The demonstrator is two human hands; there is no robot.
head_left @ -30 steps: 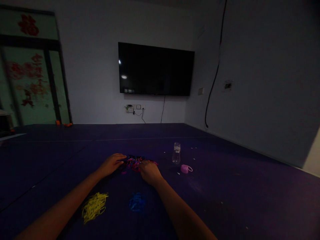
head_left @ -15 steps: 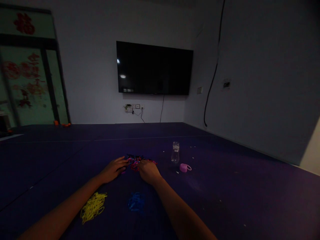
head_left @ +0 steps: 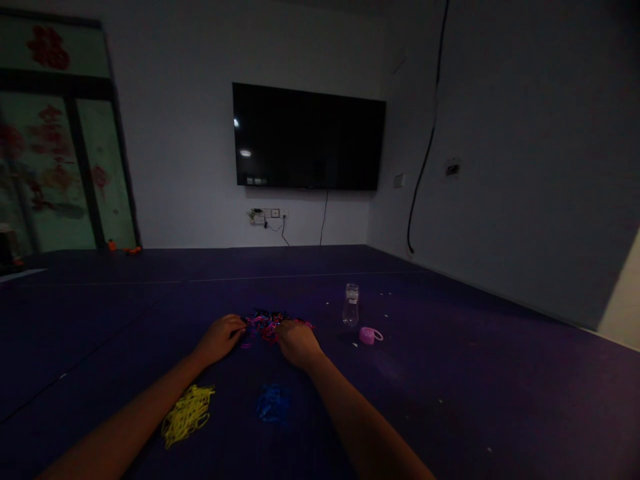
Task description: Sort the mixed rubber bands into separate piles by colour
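Note:
A mixed heap of pink, red, blue and dark rubber bands (head_left: 264, 323) lies on the purple surface between my hands. At its left edge is my left hand (head_left: 219, 340), fingers bent and drawn in toward the thumb; whatever they may hold is too small to make out. My right hand (head_left: 299, 343) presses on the heap's right side with curled fingers closed on rubber bands, the fingertips partly hidden. Closer to me, a pile of yellow rubber bands (head_left: 187, 417) sits beside my left forearm. A pile of blue rubber bands (head_left: 273, 404) lies between my forearms.
A clear bottle (head_left: 351, 307) stands upright right of my right hand, without a cap. Beside it lies a pink cap with a loop (head_left: 367, 335). Small white scraps dot the purple surface (head_left: 450, 373). A television (head_left: 310, 137) hangs on the far wall; a black cable (head_left: 424, 167) hangs at right.
My left hand has drawn back slightly to the left, and its outstretched fingers have bent in, uncovering more of the heap. My right hand has stayed almost in place.

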